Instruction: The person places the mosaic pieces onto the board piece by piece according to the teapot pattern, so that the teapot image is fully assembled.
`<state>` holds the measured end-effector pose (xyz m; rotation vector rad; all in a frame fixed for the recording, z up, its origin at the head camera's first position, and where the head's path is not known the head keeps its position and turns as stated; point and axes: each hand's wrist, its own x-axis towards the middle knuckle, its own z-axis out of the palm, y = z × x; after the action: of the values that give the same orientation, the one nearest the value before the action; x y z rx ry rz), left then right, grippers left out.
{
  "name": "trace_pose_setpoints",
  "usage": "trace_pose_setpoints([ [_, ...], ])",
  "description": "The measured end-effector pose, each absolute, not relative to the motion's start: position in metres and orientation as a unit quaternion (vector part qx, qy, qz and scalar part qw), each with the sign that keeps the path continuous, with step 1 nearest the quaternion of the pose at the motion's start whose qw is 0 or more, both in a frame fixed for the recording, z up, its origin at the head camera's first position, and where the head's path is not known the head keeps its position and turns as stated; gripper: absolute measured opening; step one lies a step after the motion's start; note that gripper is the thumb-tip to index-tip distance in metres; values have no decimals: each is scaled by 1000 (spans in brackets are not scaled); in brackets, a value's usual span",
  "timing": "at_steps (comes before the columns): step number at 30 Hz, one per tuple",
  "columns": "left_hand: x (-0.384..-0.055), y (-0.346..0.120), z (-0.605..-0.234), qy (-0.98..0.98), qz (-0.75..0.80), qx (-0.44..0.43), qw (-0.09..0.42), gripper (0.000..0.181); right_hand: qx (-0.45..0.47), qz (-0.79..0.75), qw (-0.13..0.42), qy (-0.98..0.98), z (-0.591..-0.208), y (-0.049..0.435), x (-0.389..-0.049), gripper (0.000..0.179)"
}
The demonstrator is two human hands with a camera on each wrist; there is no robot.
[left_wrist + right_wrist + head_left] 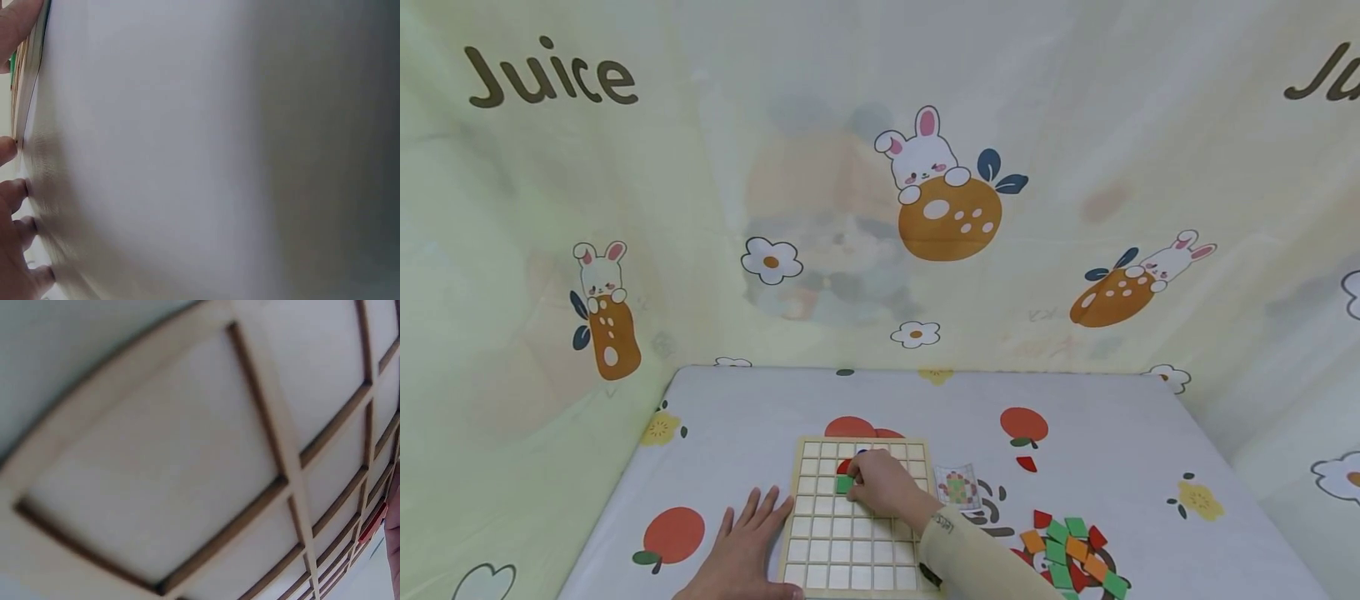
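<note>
A wooden grid board (800, 533) with white square cells lies on the table. In the head view, my left hand (741, 546) spreads its fingers at the board's left side, the thumb touching the frame near the lower left corner. My right hand (883, 483) reaches over the upper part of the board, its thumb and index fingertips pinching a green square tile (844, 485) at a cell. Just above that tile lies a red piece (844, 467). A bit of blue (862, 452) shows behind the right hand. The right wrist view shows a red piece (374, 523) beside the fingers.
Right of the board lies a small pattern card (958, 487). A loose pile of green, orange and red tiles (1077, 550) is spread farther right, and a single red piece (1026, 464) lies above it. Printed cloth (737, 417) covers the table; printed curtains surround it.
</note>
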<state>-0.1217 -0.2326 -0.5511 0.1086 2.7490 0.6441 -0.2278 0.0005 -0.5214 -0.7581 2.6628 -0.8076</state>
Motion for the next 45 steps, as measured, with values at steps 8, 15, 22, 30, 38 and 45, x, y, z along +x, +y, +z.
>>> trace_pose_setpoints([
  [8, -123, -229, -550, 958, 230, 29, 168, 131, -275, -297, 126, 906, -518, 20, -230, 9],
  [15, -123, -229, -551, 961, 220, 25, 166, 132, -267, -313, 94, 906, -508, 49, -237, 15],
  [22, -121, -229, -549, 961, 221, 28, 164, 132, -202, -314, 106, 922, -492, 92, -234, 22],
  [30, -121, -229, -548, 958, 233, 23, 165, 131, -281, -293, 146, 902, -493, 80, -226, 33],
  [38, -121, -226, -551, 954, 248, 30, 165, 129, -340, -269, 176, 883, -513, 41, -224, 39],
  [45, -120, -230, -547, 954, 247, 20, 169, 129, -359, -231, 166, 889, -516, 28, -225, 35],
])
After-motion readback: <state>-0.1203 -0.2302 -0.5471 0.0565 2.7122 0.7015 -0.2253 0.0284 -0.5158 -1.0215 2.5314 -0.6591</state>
